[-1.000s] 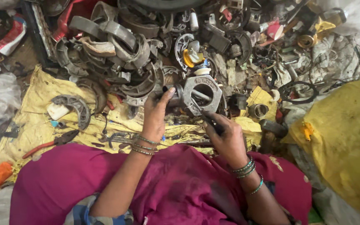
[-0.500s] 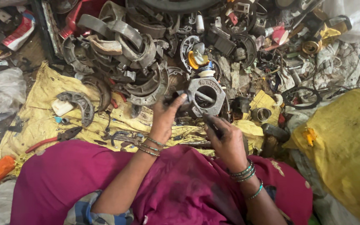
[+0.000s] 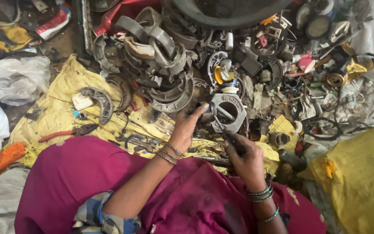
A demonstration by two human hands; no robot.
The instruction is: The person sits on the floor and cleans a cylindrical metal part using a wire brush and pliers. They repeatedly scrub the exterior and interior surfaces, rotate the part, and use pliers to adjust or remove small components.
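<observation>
A grey ring-shaped metal housing (image 3: 229, 112) stands tilted on the yellow cloth (image 3: 57, 116) in front of me. My left hand (image 3: 186, 126) grips its left rim with thumb and fingers. In my right hand (image 3: 246, 152) is a dark-handled tool whose thin metal shaft (image 3: 224, 113) pokes up into the housing's round opening. Both wrists wear bangles. A magenta garment (image 3: 109, 182) covers my lap below the hands.
A heap of curved grey metal brake shoes (image 3: 161, 69) and mixed scrap fills the far side. Red-handled pliers (image 3: 66, 131) lie on the cloth at left. Plastic bags (image 3: 14, 80) sit far left, a yellow sack (image 3: 360, 177) at right, a small metal ring (image 3: 278, 139) close by.
My view has shifted slightly, so the hands and housing sit a bit lower right. The left hand stays on the rim and the right hand keeps the tool in the opening.
</observation>
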